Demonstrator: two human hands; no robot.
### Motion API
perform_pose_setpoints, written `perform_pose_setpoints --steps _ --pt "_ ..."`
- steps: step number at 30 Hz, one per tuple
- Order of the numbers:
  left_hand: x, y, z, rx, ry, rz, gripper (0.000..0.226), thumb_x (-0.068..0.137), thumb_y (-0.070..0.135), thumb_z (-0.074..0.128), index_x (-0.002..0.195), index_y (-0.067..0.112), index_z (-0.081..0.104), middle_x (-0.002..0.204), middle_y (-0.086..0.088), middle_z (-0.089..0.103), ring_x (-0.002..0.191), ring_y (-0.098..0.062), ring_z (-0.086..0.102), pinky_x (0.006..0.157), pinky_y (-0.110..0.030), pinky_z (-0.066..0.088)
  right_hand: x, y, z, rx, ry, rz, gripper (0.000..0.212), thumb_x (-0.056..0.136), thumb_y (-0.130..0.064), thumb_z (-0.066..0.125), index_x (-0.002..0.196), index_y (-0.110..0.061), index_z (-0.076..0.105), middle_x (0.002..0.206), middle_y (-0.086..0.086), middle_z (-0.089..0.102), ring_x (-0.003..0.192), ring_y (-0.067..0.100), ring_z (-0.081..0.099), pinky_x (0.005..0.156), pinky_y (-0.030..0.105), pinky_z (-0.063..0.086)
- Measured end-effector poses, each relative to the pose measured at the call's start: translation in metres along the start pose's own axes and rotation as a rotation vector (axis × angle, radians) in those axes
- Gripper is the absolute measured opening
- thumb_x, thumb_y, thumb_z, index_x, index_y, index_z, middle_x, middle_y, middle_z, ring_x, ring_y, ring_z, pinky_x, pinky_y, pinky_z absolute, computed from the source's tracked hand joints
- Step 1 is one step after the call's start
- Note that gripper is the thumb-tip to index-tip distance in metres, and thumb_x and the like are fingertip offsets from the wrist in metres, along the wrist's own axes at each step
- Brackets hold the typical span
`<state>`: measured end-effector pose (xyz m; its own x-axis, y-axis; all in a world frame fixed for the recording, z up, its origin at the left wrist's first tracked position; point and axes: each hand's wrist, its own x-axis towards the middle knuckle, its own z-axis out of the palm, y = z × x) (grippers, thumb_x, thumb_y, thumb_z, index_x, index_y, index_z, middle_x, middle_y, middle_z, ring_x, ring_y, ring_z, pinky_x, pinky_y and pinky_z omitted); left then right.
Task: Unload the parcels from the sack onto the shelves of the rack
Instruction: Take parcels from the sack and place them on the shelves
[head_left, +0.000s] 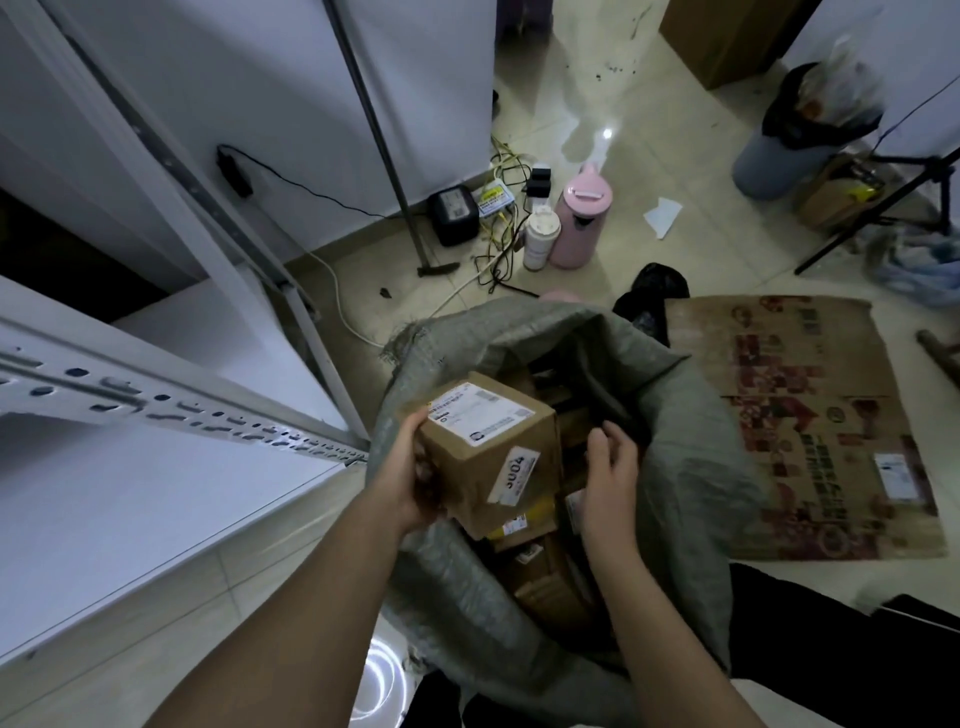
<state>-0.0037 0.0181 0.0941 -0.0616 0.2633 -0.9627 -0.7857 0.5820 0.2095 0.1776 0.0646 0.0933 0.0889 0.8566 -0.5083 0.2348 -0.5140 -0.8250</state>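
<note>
Both forearms are bare, with no sleeves showing; dark trousers (841, 639) below.

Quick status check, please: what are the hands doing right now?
Left hand grips brown cardboard parcel above grey woven sack. Right hand open beside it. White rack shelf left.

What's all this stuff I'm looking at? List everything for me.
sack: one, grey-green, open on the floor, centre
held parcel: one, brown cardboard with white labels, above the sack mouth
other parcels: several, brown, inside the sack
rack: one, white shelves, left
flattened cardboard: one, brown, printed, floor right
kettle: one, pink, floor by the wall
bottle: one, white, beside the kettle
cables: several, by the wall
bin: one, grey, black liner, upper right
left hand: grip on the held parcel's left side
right hand: fingers relaxed, beside the held parcel
</note>
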Motion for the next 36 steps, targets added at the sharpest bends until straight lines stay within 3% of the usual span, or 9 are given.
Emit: perform_pose_setpoints --steps 3,6,12,16,20,25,27,30,36 --pt "-0.002 0.000 -0.002 0.044 -0.053 -0.044 0.054 0.083 0.063 0.050 0.084 0.013 0.069 0.071 -0.013 0.071 0.078 -0.028 0.062 0.071 -0.034 0.046 0.017 -0.005 0.001 0.163 -0.225 0.409 0.047 0.097 -0.057 0.037 0.128 -0.026 0.052 0.130 0.002 0.055 0.114 0.023 0.054 0.099 0.041 0.039" --pt "-0.001 -0.004 0.001 0.128 -0.078 -0.028 0.053 0.089 0.060 0.045 0.078 0.012 0.066 0.063 -0.011 0.069 0.070 -0.026 0.062 0.066 -0.032 0.045 0.023 -0.003 -0.001 0.044 -0.466 0.512 0.062 0.080 -0.078 0.042 0.116 -0.032 0.060 0.120 -0.001 0.063 0.117 0.029 0.055 0.107 0.055 0.036" --pt "0.001 -0.013 0.003 0.302 -0.108 0.196 0.061 0.081 0.041 0.067 0.135 0.020 0.049 0.112 -0.011 0.068 0.104 -0.030 0.062 0.085 -0.041 0.051 0.025 -0.013 -0.008 0.036 -0.672 0.462 0.069 0.081 -0.077 0.044 0.124 -0.027 0.063 0.115 0.005 0.071 0.108 0.029 0.066 0.102 0.048 0.045" --pt "0.006 -0.015 0.002 0.614 -0.210 0.384 0.109 0.073 0.015 0.081 0.152 0.034 0.008 0.149 -0.002 0.037 0.130 -0.024 0.044 0.104 -0.047 0.043 0.026 -0.012 -0.013 0.171 -0.613 0.371 0.064 0.095 -0.065 0.024 0.128 -0.024 0.060 0.121 0.007 0.068 0.113 0.024 0.063 0.099 0.043 0.045" --pt "0.012 -0.019 0.003 0.855 -0.247 0.517 0.128 0.068 0.002 0.082 0.152 0.032 -0.011 0.152 0.001 0.029 0.135 -0.013 0.034 0.108 -0.042 0.041 0.029 -0.003 -0.013 0.205 -0.500 0.309 0.054 0.099 -0.059 0.023 0.119 -0.027 0.063 0.114 0.003 0.071 0.112 0.022 0.064 0.097 0.042 0.046" --pt "0.011 -0.026 0.004 1.010 -0.166 0.648 0.138 0.065 0.011 0.086 0.148 0.032 -0.023 0.152 0.008 0.027 0.131 0.002 0.027 0.098 -0.017 0.040 0.032 0.009 -0.008 0.240 -0.475 0.315 0.054 0.099 -0.056 0.028 0.128 -0.024 0.061 0.121 0.007 0.068 0.114 0.025 0.063 0.105 0.050 0.042" --pt "0.012 -0.029 0.003 1.039 -0.130 0.679 0.144 0.059 0.027 0.088 0.144 0.040 -0.028 0.154 0.004 0.025 0.137 -0.005 0.027 0.108 -0.028 0.037 0.033 0.012 -0.009 0.265 -0.455 0.294 0.053 0.099 -0.053 0.030 0.129 -0.021 0.059 0.120 0.009 0.068 0.113 0.027 0.063 0.103 0.049 0.044" --pt "0.009 -0.037 0.006 0.985 -0.072 0.679 0.141 0.046 0.047 0.084 0.140 0.052 -0.022 0.153 0.002 0.024 0.139 -0.016 0.031 0.111 -0.046 0.036 0.027 0.010 -0.008 0.308 -0.366 0.292 0.049 0.098 -0.055 0.033 0.126 -0.025 0.060 0.117 0.009 0.069 0.111 0.029 0.063 0.097 0.049 0.048" --pt "-0.007 -0.059 0.034 0.406 0.235 0.544 0.136 0.048 0.038 0.092 0.148 0.033 -0.001 0.146 -0.007 0.032 0.132 -0.027 0.040 0.109 -0.046 0.037 0.003 0.014 -0.001 0.244 0.317 0.445 0.059 0.090 -0.040 0.061 0.141 -0.021 0.038 0.137 0.011 0.052 0.119 0.028 0.054 0.098 0.047 0.047"
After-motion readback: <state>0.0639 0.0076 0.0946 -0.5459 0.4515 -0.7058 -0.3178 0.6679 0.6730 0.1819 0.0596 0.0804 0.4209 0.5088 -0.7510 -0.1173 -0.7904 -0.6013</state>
